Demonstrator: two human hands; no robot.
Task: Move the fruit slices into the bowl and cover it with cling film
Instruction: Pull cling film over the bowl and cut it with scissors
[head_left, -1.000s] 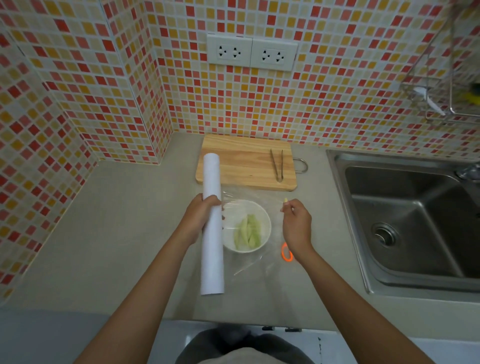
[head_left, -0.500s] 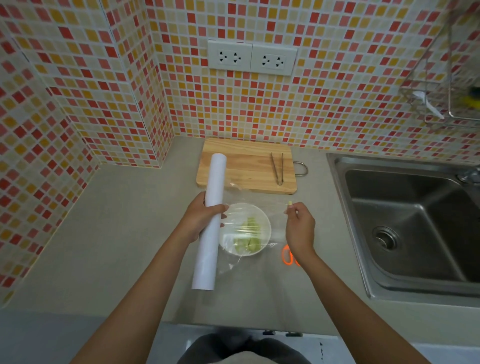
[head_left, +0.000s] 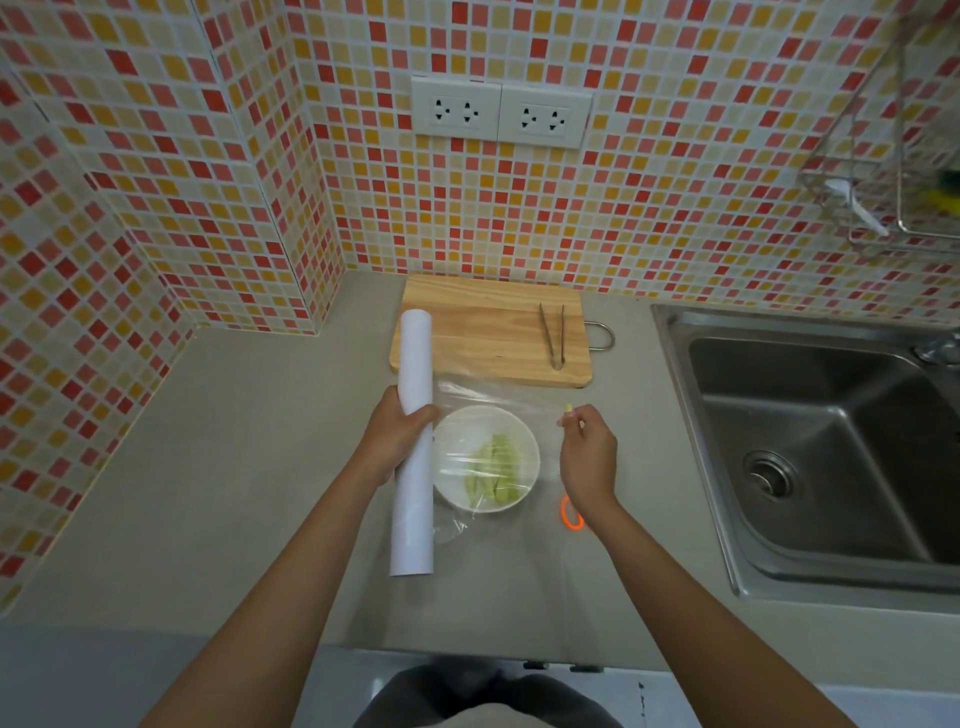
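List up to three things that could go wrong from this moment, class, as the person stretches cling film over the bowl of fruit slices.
1. The film is pinched only at one corner by the right hand; it may slip free, fold and cling to itself.
2. The left hand grips the roll right beside the bowl; a knock could tip the fruit slices.
3. The film looks uncut, so pulling might drag the light bowl.

Pale green fruit slices (head_left: 492, 467) in a white bowl (head_left: 524, 441), white cling film roll (head_left: 414, 441), red-orange-yellow mosaic wall tiles (head_left: 156, 156).
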